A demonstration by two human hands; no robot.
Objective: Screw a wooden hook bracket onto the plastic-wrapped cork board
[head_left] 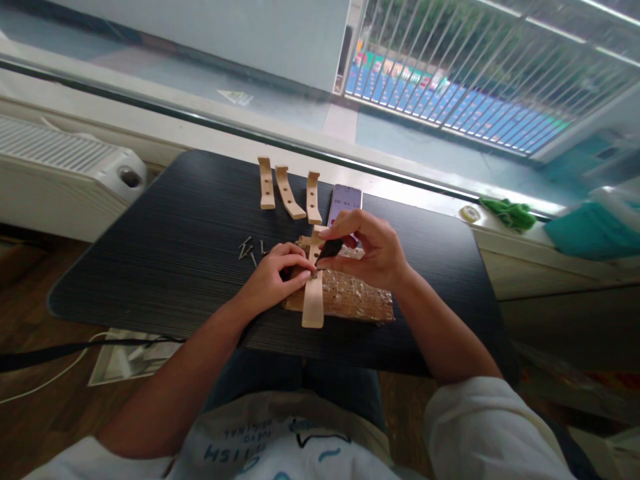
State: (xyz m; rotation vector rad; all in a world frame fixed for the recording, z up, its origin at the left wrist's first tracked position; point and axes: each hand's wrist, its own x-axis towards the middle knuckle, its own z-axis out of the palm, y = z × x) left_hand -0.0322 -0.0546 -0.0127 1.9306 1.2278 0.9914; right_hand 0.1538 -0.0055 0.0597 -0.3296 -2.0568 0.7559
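Note:
A pale wooden hook (313, 303) with drilled holes lies across a brown block wrapped in clear plastic (357, 293). My left hand (280, 270) is closed at the hook's middle. Its thumb and finger pinch a small metal screw, mostly hidden, at a hole. My right hand (373, 250) is shut around a short black-handled screwdriver (331, 249), its tip slanting down to the left fingertips. Loose screws (245, 248) lie left of the block. Three more wooden hooks (267, 183) rest farther back on the dark table (165, 233).
A phone (346, 199) with a lit screen lies behind the block. On the sill at right are a tape roll (469, 213), a green cloth (510, 214) and a teal container (575, 233). A radiator (65, 157) stands at left; the window runs along the back.

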